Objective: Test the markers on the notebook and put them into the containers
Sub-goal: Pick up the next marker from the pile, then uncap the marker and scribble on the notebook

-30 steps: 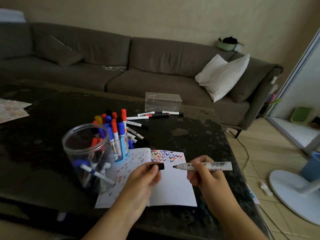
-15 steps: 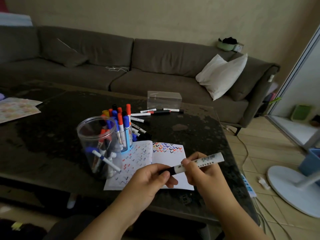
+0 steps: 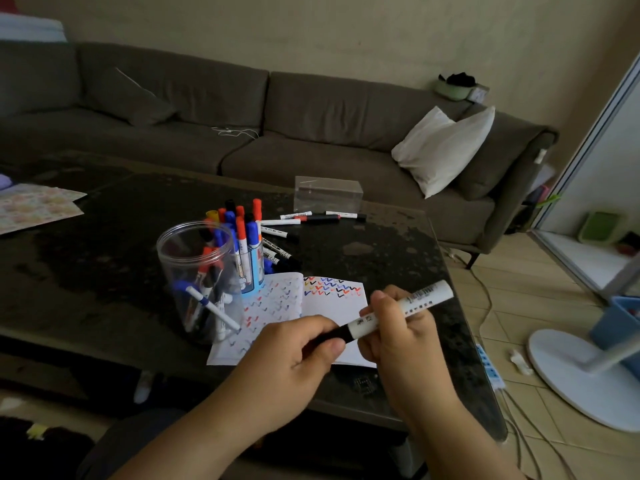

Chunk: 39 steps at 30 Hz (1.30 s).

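A white marker with a black cap is held over the open notebook, which carries rows of coloured check marks. My right hand grips the marker's white barrel. My left hand pinches the black cap, which sits on the marker's tip. A clear round jar left of the notebook holds several markers. Behind it a blue cup is packed with upright red, blue and black markers. Several loose markers lie on the table further back.
The dark table ends close to my body and at the right. A clear rectangular box stands at the table's far side. Patterned paper lies far left. A sofa runs behind; a white fan base and cables are on the floor at right.
The black cap, held apart from the tip a second ago, is now pushed onto the marker. Both hands have come together over the notebook and the marker is tilted up to the right.
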{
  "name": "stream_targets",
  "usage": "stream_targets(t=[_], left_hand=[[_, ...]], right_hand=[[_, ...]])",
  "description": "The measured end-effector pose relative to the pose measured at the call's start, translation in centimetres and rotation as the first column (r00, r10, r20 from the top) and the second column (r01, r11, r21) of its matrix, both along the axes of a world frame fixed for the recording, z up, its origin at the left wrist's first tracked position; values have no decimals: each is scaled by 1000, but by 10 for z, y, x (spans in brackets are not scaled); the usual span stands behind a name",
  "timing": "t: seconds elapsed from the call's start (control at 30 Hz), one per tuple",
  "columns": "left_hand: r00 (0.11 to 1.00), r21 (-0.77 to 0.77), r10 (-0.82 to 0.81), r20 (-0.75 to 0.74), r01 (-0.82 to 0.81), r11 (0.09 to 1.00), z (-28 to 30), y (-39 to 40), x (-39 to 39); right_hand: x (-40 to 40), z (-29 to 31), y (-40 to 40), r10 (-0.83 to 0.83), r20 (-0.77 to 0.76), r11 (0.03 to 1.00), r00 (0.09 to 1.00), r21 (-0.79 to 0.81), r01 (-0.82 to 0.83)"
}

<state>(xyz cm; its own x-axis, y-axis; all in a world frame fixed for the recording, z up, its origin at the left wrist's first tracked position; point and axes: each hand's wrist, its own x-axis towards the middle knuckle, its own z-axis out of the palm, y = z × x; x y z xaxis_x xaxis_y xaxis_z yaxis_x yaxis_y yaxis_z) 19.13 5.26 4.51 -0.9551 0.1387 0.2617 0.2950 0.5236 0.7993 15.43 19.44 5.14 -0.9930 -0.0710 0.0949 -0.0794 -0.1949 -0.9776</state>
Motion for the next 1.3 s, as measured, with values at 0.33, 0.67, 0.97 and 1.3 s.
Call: stream_targets(t=[0.33,0.67,0.97,1.3], left_hand=[[981,-8,196,-5,-196,981,-31,-59,9],[729,-144,681,-68,-683,716,-57,-169,114],[468,-226,884,1,-861,456,-92,-222,203],[608,-231,793,-40,-777,585,-78,-211,155]], right_hand=[[2,-4,-16,98,72,962,993,248,-113],[26,-10,-142,524,-45,742,851,514,-430],[61,-70,-266,783,197,251,590,769,-588],[23,-66,-217,684,63,454,727,743,-492]])
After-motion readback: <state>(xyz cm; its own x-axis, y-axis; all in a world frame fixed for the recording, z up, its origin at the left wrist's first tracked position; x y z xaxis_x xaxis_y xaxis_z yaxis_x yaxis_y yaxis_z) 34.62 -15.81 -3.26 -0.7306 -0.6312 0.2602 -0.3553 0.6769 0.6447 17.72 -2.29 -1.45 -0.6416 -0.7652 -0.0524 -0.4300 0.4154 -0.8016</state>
